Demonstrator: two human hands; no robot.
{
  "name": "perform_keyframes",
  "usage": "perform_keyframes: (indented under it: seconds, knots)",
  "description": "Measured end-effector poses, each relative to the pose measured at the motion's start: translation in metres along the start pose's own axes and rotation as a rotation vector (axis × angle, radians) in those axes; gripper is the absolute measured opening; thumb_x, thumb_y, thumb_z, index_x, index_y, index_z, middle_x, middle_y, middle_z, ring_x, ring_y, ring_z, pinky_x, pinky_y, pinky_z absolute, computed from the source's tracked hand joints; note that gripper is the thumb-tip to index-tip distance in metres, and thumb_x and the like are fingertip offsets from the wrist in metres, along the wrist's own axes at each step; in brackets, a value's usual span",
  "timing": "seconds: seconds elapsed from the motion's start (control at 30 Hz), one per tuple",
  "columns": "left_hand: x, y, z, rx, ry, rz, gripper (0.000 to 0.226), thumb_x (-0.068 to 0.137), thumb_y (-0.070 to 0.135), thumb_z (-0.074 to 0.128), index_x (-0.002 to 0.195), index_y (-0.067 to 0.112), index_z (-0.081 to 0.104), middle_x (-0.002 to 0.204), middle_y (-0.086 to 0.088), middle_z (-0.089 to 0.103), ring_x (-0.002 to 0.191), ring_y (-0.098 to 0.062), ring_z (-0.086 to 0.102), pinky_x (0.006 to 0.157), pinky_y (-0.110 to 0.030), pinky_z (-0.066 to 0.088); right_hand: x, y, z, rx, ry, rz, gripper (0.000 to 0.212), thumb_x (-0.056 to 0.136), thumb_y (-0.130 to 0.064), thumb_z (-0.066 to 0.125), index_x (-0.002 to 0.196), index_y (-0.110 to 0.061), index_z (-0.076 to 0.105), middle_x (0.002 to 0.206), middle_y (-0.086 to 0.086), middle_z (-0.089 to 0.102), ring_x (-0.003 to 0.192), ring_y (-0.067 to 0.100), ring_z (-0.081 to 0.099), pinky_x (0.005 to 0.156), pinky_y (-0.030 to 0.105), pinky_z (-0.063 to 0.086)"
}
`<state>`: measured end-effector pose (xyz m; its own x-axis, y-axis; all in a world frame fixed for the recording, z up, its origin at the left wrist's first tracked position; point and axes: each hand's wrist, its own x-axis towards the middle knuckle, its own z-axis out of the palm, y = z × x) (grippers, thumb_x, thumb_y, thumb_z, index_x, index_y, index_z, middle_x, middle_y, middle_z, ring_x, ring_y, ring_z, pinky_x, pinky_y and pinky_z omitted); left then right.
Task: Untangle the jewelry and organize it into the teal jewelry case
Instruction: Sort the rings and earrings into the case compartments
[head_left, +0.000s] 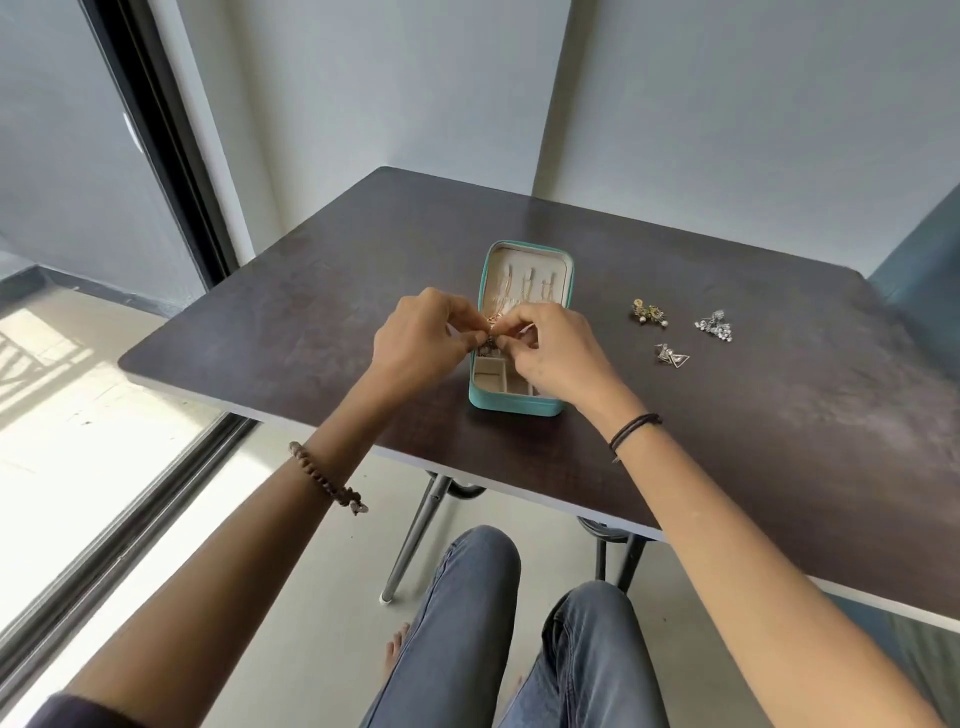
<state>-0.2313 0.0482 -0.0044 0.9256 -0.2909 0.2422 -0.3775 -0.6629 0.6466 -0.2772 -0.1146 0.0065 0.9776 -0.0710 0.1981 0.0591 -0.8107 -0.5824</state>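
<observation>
- Left hand (421, 338) hovers over the teal jewelry case (514, 406), thumb and fingers curled in a pinch on a small tangled jewelry piece (491, 332).
- The right hand (550, 353) meets it fingertip to fingertip and pinches the same piece from the other side, with its other fingers curled in.
- The case lies open on the dark counter (727, 441), about midway across it and closer to the near edge than the far edge. Its lid is laid back toward the far edge.
- Thin chains (524, 286) hang inside the lid. The cream compartments of the base are partly hidden by the hands.
- Toward the right edge, apart from the case, lie the gold-green earrings (648, 313), the silver cluster earrings (717, 326) beyond them, and the triangle earrings (672, 356) closer to the near edge.
- A beaded bracelet (327, 480) circles the left wrist and a black cord (634, 428) circles the right.
</observation>
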Motion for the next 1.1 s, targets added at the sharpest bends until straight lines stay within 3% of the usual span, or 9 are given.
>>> perform_keyframes:
  seconds: [0.1, 0.27, 0.37, 0.47, 0.83, 0.97, 1.1]
  knots:
    - [0.0, 0.001, 0.002, 0.022, 0.004, 0.0, 0.013, 0.089, 0.027, 0.075, 0.102, 0.027, 0.078, 0.096, 0.01, 0.075, 0.081, -0.009, 0.062, 0.076, -0.035, 0.057, 0.001, -0.003, 0.0, -0.05, -0.02, -0.02, 0.016, 0.094, -0.016, 0.066, 0.106, -0.019, 0.075, 0.088, -0.008, 0.063, 0.071, 0.0, 0.055, 0.058, 0.007, 0.037]
    - [-0.002, 0.004, 0.004, -0.002, 0.024, -0.02, 0.02, 0.088, 0.03, 0.077, 0.107, 0.026, 0.072, 0.09, 0.016, 0.069, 0.084, -0.008, 0.065, 0.074, -0.032, 0.055, 0.001, -0.006, 0.002, -0.079, -0.003, -0.032, 0.019, 0.093, -0.016, 0.065, 0.109, -0.017, 0.076, 0.105, 0.0, 0.072, 0.09, 0.013, 0.062, 0.08, 0.026, 0.051]
    - [-0.003, 0.006, 0.004, -0.019, 0.043, -0.031, 0.027, 0.087, 0.03, 0.077, 0.113, 0.023, 0.07, 0.095, 0.012, 0.072, 0.085, -0.008, 0.066, 0.073, -0.032, 0.055, 0.0, -0.005, 0.002, -0.053, 0.025, -0.027, 0.02, 0.093, -0.014, 0.065, 0.109, -0.017, 0.076, 0.107, -0.001, 0.073, 0.086, 0.008, 0.06, 0.075, 0.015, 0.045]
    - [-0.004, 0.008, 0.004, -0.012, 0.065, -0.044, 0.033, 0.087, 0.029, 0.077, 0.118, 0.024, 0.067, 0.096, 0.013, 0.074, 0.088, -0.01, 0.068, 0.082, -0.041, 0.059, -0.002, -0.001, 0.002, -0.011, 0.062, -0.005, 0.02, 0.093, -0.012, 0.065, 0.108, -0.017, 0.076, 0.099, -0.003, 0.071, 0.069, 0.0, 0.053, 0.06, -0.002, 0.034]
    - [-0.011, 0.033, 0.009, -0.005, 0.058, -0.041, 0.027, 0.082, 0.022, 0.07, 0.106, 0.036, 0.068, 0.09, 0.022, 0.072, 0.09, -0.009, 0.069, 0.082, -0.042, 0.059, -0.015, 0.01, -0.011, 0.05, 0.113, 0.021, 0.012, 0.091, -0.02, 0.071, 0.102, -0.022, 0.074, 0.095, -0.009, 0.07, 0.074, -0.005, 0.057, 0.056, -0.004, 0.036]
    - [-0.012, 0.054, 0.02, 0.004, 0.045, -0.004, 0.025, 0.084, 0.024, 0.069, 0.107, 0.036, 0.067, 0.095, 0.021, 0.073, 0.095, -0.01, 0.068, 0.085, -0.04, 0.057, -0.024, 0.02, -0.023, 0.049, 0.154, 0.028, 0.016, 0.09, -0.015, 0.069, 0.104, -0.021, 0.075, 0.095, -0.007, 0.072, 0.08, 0.006, 0.062, 0.062, 0.003, 0.039]
    - [-0.009, 0.077, 0.035, -0.034, 0.016, 0.038, 0.022, 0.085, 0.027, 0.07, 0.105, 0.035, 0.068, 0.093, 0.02, 0.073, 0.094, -0.009, 0.068, 0.083, -0.035, 0.055, -0.032, 0.038, -0.041, 0.067, 0.204, 0.067, 0.011, 0.089, -0.017, 0.07, 0.098, -0.022, 0.075, 0.091, -0.005, 0.075, 0.083, 0.011, 0.068, 0.076, 0.025, 0.053]
